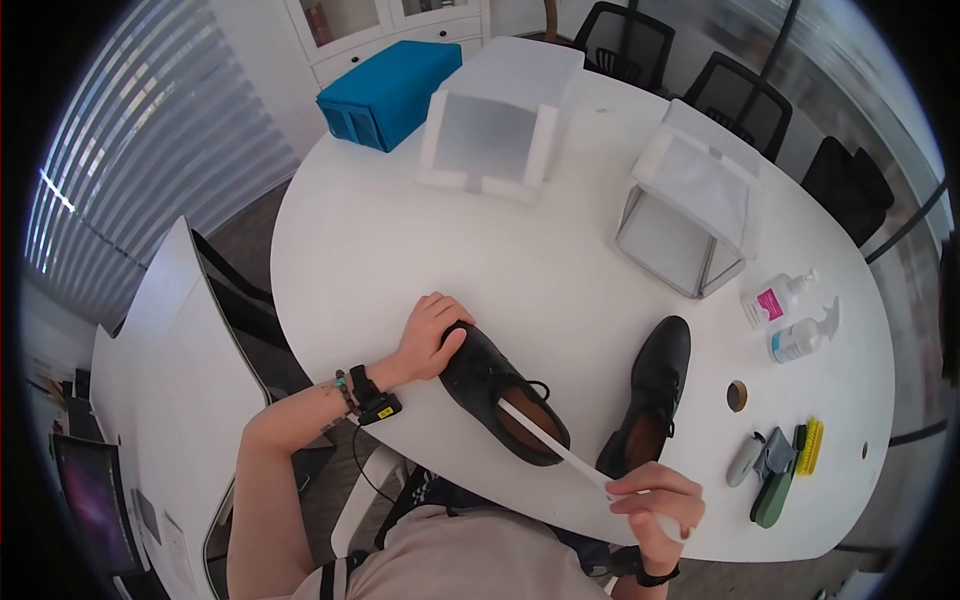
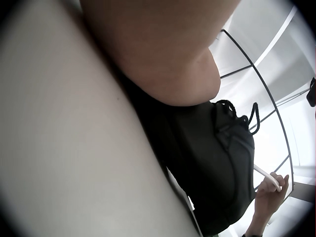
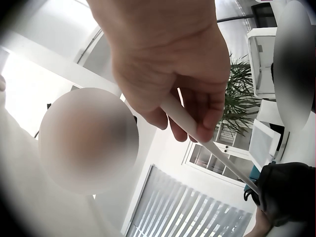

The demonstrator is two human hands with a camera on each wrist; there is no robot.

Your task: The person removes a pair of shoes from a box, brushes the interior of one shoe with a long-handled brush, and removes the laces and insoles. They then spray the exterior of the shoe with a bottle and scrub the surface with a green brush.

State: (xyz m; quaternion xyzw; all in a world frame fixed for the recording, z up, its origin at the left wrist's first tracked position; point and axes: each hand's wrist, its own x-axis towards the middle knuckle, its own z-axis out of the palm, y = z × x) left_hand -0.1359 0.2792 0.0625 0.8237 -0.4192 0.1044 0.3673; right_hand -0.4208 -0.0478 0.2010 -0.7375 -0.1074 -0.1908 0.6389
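We see left hand (image 1: pixel 436 325) curled over toe of left black shoe (image 1: pixel 476 372), near edge of table (image 1: pixel 350 220); right hand (image 1: pixel 658 505) pinching white stick (image 1: pixel 555 444), far end in shoe opening. We count two shoes, one stick, two bottles (image 1: pixel 768 303).

First shoe (image 1: pixel 472 368) at the near side of the table (image 1: pixel 350 230), left hand (image 1: pixel 432 335) on its toe. Stick (image 1: pixel 560 447) runs from right hand (image 1: pixel 660 505) into the shoe's opening; depth inside hard to tell from here. Second shoe (image 1: pixel 662 370) to the right. Brushes (image 1: pixel 770 500) farther right, bottles (image 1: pixel 797 342) behind them. Two boxes (image 1: pixel 487 130) at the back, bag (image 1: pixel 390 90) left of both. Chairs (image 1: pixel 625 45) beyond the table.
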